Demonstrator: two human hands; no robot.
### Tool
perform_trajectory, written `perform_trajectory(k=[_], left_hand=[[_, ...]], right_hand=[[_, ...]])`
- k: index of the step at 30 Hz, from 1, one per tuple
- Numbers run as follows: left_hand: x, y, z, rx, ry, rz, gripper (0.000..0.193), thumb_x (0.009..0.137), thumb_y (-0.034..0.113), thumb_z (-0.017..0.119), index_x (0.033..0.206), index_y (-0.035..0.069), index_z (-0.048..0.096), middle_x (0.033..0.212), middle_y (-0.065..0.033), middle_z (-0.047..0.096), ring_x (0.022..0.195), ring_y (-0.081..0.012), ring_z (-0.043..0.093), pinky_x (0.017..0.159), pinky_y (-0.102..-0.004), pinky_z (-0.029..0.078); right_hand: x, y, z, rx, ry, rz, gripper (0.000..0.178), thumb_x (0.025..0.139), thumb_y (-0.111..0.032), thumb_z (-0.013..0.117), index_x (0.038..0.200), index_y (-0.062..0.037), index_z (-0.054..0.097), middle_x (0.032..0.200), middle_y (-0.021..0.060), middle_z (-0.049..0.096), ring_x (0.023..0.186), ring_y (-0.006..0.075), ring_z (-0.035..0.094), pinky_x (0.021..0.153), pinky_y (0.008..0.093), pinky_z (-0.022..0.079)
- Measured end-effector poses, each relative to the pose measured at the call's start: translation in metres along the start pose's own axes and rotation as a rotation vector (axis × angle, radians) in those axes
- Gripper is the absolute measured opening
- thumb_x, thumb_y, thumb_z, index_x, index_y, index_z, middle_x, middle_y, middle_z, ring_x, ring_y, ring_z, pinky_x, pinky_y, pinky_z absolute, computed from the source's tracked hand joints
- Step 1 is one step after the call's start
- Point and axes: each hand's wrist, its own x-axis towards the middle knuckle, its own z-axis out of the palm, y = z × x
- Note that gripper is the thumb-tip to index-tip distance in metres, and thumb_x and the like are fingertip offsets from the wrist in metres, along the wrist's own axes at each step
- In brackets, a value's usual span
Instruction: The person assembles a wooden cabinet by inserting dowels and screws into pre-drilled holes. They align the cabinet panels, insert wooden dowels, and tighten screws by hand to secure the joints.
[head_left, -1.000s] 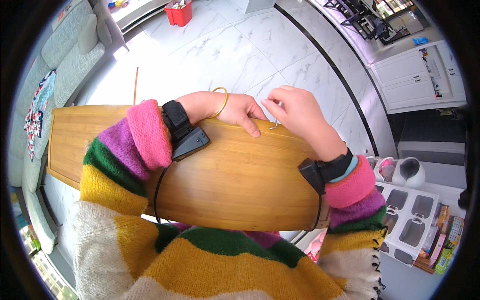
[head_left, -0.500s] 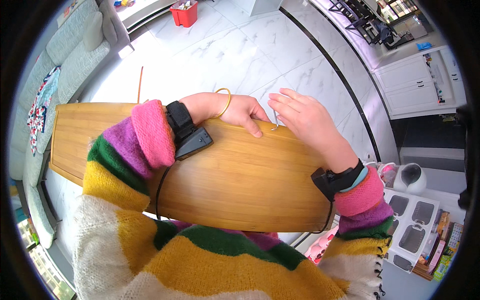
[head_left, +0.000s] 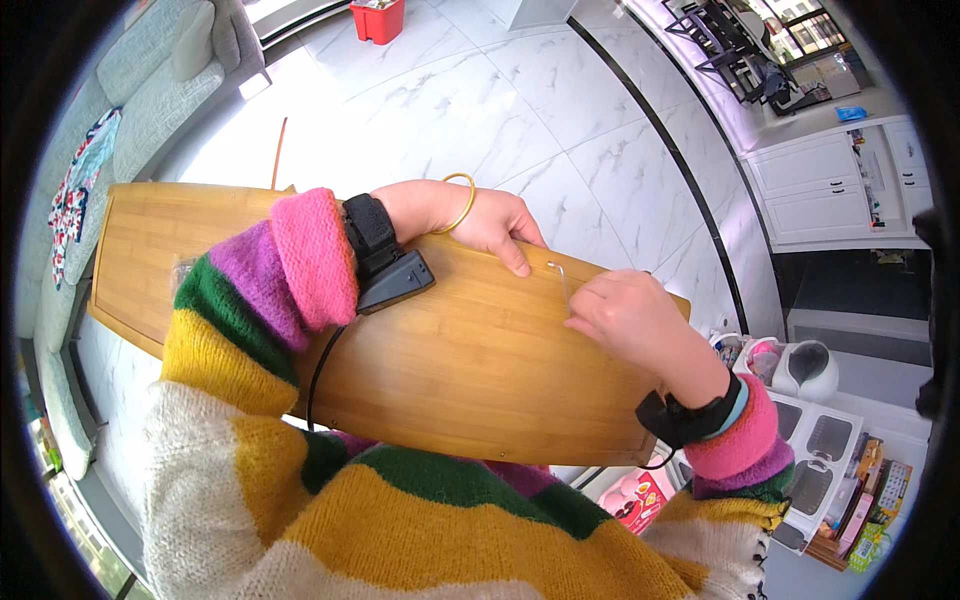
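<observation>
A long, varnished wooden board (head_left: 450, 350) lies across in front of me. Its far edge is gripped by my left hand (head_left: 497, 228), thumb on the top face and fingers going over the edge. My right hand (head_left: 627, 318) is closed on the long arm of a thin, L-shaped metal hex key (head_left: 563, 280). The key's short bent end sits at the board's far edge, just right of my left thumb. Whether that end is seated in a screw is too small to tell.
A grey sofa (head_left: 150, 130) with patterned clothing (head_left: 85, 190) stands at the left. Beyond the board are a red bin (head_left: 377, 22) and an orange stick (head_left: 279, 150). White drawers (head_left: 810, 480) and stacked boxes (head_left: 870, 500) stand at the right, with white cabinets (head_left: 830, 200) farther back.
My right hand has swung down and toward me, from open-fingered beside the upright hex key to closed on it. The key now slants toward me. My left hand keeps its hold on the board.
</observation>
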Motion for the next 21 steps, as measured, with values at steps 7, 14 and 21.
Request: perform_trajectory(k=[7,14,21], left_hand=[[-0.001,0.0,-0.008,0.208,-0.064,-0.056,0.046,0.075,0.014,0.069,0.117,0.002,0.055,0.102,-0.0047,0.063,0.092,-0.0127,0.056,0.083,-0.0269,0.045],[-0.005,-0.004,-0.006,-0.052,-0.101,-0.01,0.055,0.075,0.014,0.07,0.124,0.001,0.048,0.109,-0.006,0.06,0.096,-0.0128,0.055,0.086,-0.027,0.044],[-0.002,-0.003,-0.006,-0.068,-0.11,0.029,0.052,0.077,0.013,0.068,0.123,-0.001,0.048,0.109,-0.0062,0.06,0.096,-0.0118,0.055,0.085,-0.0263,0.044]], right_hand=[[0.067,0.009,0.013,-0.047,0.301,0.015,0.01,0.075,-0.017,0.058,0.07,-0.009,0.054,0.071,0.0072,0.055,0.064,0.0264,0.057,0.052,0.0359,0.046],[0.045,0.052,0.008,-0.104,0.279,0.245,0.015,0.078,-0.018,0.056,0.068,-0.0075,0.052,0.067,0.0085,0.053,0.061,0.0282,0.056,0.052,0.0377,0.045],[-0.014,0.008,0.003,-0.231,0.09,0.232,0.016,0.077,-0.017,0.058,0.067,-0.0071,0.05,0.063,0.0069,0.052,0.059,0.0241,0.056,0.05,0.0342,0.046]])
